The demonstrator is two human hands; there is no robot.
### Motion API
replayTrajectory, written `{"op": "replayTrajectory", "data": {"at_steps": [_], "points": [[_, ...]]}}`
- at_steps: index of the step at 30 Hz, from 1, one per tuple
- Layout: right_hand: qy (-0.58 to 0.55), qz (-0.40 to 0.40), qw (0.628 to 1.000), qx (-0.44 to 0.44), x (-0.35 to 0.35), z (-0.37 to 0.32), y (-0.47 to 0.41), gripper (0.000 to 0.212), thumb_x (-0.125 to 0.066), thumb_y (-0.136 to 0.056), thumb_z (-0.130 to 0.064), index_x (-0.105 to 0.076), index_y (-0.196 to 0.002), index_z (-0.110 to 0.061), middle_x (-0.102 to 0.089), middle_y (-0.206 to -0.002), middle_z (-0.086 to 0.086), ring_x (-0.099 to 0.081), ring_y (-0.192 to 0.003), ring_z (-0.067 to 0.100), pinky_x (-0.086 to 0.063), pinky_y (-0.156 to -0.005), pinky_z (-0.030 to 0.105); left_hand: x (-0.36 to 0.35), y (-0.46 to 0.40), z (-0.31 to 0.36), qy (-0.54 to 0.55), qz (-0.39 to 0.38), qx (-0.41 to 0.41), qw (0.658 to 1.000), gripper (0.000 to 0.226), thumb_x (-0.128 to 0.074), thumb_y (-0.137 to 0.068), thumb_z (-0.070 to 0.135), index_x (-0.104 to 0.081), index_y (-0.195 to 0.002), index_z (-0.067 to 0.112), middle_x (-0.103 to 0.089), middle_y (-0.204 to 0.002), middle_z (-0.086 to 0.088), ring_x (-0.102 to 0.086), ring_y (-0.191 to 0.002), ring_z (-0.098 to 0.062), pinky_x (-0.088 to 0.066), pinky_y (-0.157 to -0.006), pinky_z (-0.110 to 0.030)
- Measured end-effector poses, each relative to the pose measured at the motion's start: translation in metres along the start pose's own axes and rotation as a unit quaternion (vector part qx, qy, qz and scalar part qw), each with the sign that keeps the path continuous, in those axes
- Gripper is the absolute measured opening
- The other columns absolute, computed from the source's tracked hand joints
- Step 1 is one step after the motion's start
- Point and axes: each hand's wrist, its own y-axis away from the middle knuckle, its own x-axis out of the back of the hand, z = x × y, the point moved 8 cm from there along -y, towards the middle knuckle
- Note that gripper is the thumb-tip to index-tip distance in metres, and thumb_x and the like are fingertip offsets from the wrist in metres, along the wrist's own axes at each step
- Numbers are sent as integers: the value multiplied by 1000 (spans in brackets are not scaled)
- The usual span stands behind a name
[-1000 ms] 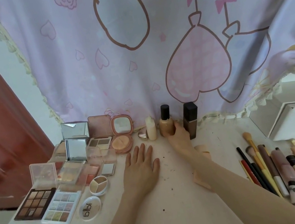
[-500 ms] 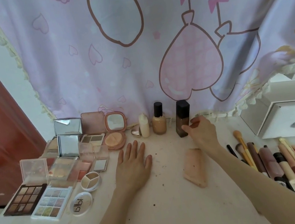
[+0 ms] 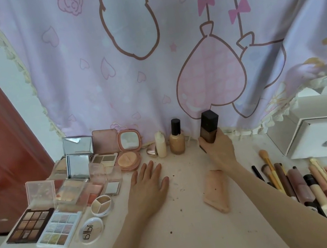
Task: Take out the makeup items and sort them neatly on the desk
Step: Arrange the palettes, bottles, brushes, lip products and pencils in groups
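Desk (image 3: pixel 179 241) first, pale and speckled, with the left hand (image 3: pixel 149 188) spread flat on it, then the right hand (image 3: pixel 219 150) wrapped round the dark square bottle (image 3: pixel 208 128) at the back beside the beige foundation bottle (image 3: pixel 177 140).

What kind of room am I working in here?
Probably a bedroom dressing table: open eyeshadow palettes and mirrored compacts on a white desk, makeup brushes lined up, and a pink cartoon-print curtain behind.
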Motion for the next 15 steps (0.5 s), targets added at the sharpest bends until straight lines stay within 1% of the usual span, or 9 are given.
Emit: {"op": "replayTrajectory", "data": {"at_steps": [3, 4, 6, 8, 9, 10, 12, 13, 15], "points": [[-51, 0, 998, 35, 16, -18, 9, 21, -66, -82, -28, -46, -89, -27, -54, -84, -10, -55, -80, 10, -41, -67, 17, 2, 2, -1, 39, 16, -8, 999, 49, -29, -98, 42, -30, -144, 27, -19, -155, 4, -9, -143, -11, -1, -116, -31], [-62, -4, 997, 46, 21, -25, 14, 22, -66, -82, -28, -45, -84, -31, -54, -81, -14, -54, -74, 4, -40, -61, 11, 6, 2, -2, 72, 33, -10, 997, 44, -32, -98, 38, -37, -140, 26, -27, -152, 4, -16, -141, -11, -6, -115, -29], [-97, -40, 993, 59, 26, -38, 23, 20, -65, -84, -28, -46, -81, -35, -54, -74, -16, -55, -65, 0, -43, -52, 9, 19, 3, -7, 203, 86, 8, 975, 33, -40, -98, 29, -52, -127, 24, -49, -136, 3, -39, -130, -13, -25, -106, -24], [-171, -143, 974, 48, 24, -48, 33, 10, -64, -85, -23, -54, -85, -26, -56, -67, -7, -55, -56, 5, -49, -52, 14, 43, 5, -3, 351, 143, 16, 925, 26, -44, -97, 23, -53, -120, 27, -56, -119, 7, -52, -115, -13, -39, -89, -16], [-207, -216, 954, 34, 19, -54, 39, 8, -64, -85, -20, -57, -89, -18, -55, -65, 0, -56, -53, 9, -50, -51, 20, 60, 6, 5, 395, 167, -6, 904, 27, -45, -96, 22, -48, -122, 30, -54, -118, 8, -53, -111, -9, -40, -82, -10], [-230, -290, 929, 18, 14, -58, 48, 13, -64, -86, -17, -58, -93, -9, -55, -64, 5, -55, -51, 13, -48, -48, 23, 79, 8, 18, 416, 183, -41, 890, 30, -45, -96, 24, -42, -124, 34, -51, -121, 9, -52, -110, -4, -41, -80, -7], [-235, -415, 879, -15, 4, -64, 66, 26, -64, -85, -16, -56, -102, 2, -54, -64, 7, -50, -47, 16, -38, -41, 24, 116, 13, 47, 406, 193, -137, 882, 32, -41, -96, 34, -34, -126, 42, -44, -127, 10, -46, -113, 3, -39, -84, -5], [-233, -462, 855, -29, 1, -66, 75, 30, -63, -84, -18, -57, -105, 2, -53, -64, 7, -48, -45, 15, -33, -39, 22, 133, 19, 61, 373, 198, -191, 886, 30, -38, -95, 37, -37, -124, 42, -45, -126, 9, -46, -112, 3, -38, -85, -6], [-237, -533, 811, -53, -2, -70, 90, 34, -62, -82, -27, -60, -103, -1, -52, -62, 6, -42, -39, 12, -28, -37, 20, 156, 32, 81, 270, 217, -273, 897, 27, -35, -94, 35, -51, -114, 26, -52, -113, 4, -50, -99, -4, -42, -81, -16]]}}
